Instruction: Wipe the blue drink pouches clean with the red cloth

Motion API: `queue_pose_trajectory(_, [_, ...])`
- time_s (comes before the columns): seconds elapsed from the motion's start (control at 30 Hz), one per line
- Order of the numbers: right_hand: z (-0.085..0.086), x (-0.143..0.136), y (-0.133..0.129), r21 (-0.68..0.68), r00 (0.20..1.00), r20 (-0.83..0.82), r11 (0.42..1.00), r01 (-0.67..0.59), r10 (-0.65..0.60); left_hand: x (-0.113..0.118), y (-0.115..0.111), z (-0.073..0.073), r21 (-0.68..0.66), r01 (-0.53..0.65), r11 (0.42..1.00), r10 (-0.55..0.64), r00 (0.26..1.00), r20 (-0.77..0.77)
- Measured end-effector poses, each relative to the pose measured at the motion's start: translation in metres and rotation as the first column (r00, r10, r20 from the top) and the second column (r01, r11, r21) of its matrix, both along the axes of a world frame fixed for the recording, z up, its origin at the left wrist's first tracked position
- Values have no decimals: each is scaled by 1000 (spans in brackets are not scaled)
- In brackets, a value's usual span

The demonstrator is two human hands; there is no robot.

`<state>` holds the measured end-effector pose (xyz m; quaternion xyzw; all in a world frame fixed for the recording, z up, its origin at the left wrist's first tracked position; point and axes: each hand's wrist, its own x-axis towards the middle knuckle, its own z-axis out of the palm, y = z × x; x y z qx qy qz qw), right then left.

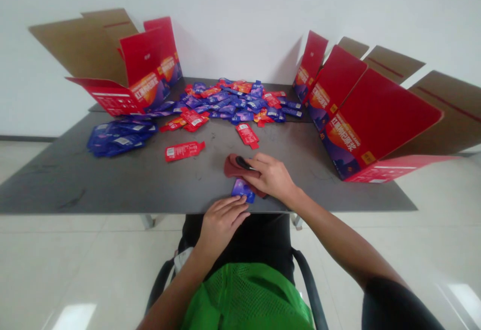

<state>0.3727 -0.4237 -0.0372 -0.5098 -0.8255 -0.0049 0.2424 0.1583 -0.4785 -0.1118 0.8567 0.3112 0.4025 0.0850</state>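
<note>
A purple-blue pouch (239, 188) lies at the table's front edge. My left hand (224, 217) rests flat on its near end, fingers stretched out. In my right hand (271, 174) is a reddish-brown cloth (233, 166), bunched up, with its lower part over the pouch's right side. A small black piece (243, 163) shows between the cloth and my right fingers; its kind is unclear. One red pouch (184, 151) lies to the left on the table, and another red pouch (247, 135) lies beyond the cloth.
A heap of blue and red pouches (233, 102) covers the table's back middle. A pile of blue pouches (118, 138) lies at the left. Open red cartons stand on both sides, a left carton (112, 97) and a right carton (379, 114), flaps up. The grey table's (124, 189) front edge is near my lap.
</note>
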Motion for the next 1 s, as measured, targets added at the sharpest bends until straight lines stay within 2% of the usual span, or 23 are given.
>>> queue_pose_trajectory(0.1, [-11, -14, -26, -71, 993, 31, 991, -114, 117, 0, 1, 1, 13, -19, 1000, 19, 999, -25])
queue_pose_trajectory(0.17, [-19, -15, -27, -93, 992, 22, 988, -122, 125, 0, 1, 2, 12, -23, 1000, 23, 999, -31])
queue_pose_trajectory(0.3, [-25, 2, 9, -100, 1000, 17, 995, -5, 7, 0, 0, 3, -3, -4, 1000, 4, 1000, 3])
queue_pose_trajectory(0.37, [-21, 13, 30, -99, 997, 49, 993, 70, -66, 0, 0, 2, -16, -4, 1000, 5, 1000, 9])
queue_pose_trajectory(0.43, [-13, 18, 41, -74, 991, 87, 991, 108, -102, 1, 0, 2, -21, -6, 1000, 6, 1000, 8])
queue_pose_trajectory(0.5, [-6, 14, 35, -29, 992, 80, 994, 104, -101, 0, 0, 2, -23, -4, 1000, 4, 1000, 7])
queue_pose_trajectory(0.57, [-4, 4, 15, -6, 998, 42, 999, 45, -44, 0, 0, 2, -17, 0, 1000, 1, 1000, 8])
queue_pose_trajectory(0.67, [-13, -13, -15, -56, 995, 13, 994, -96, 96, 0, 0, 3, -17, -16, 1000, 15, 1000, -6])
queue_pose_trajectory(0.73, [-22, -14, -17, -91, 992, 1, 988, -123, 123, 0, 0, 4, -22, -22, 1000, 21, 1000, -13])
queue_pose_trajectory(0.8, [-28, -5, -1, -95, 999, -5, 994, -49, 49, 0, 0, 4, -29, -12, 1000, 12, 1000, -8])
queue_pose_trajectory(0.87, [-27, 10, 24, -82, 999, 27, 995, 49, -47, 0, 0, 5, -35, -1, 999, 2, 1000, 2])
queue_pose_trajectory(0.93, [-20, 22, 42, -46, 993, 63, 993, 107, -104, 0, 0, 5, -44, -1, 999, 1, 1000, 6])
queue_pose_trajectory(1.0, [-10, 24, 43, 4, 993, 40, 994, 109, -109, 0, 0, 5, -50, 1, 999, 0, 1000, 9])
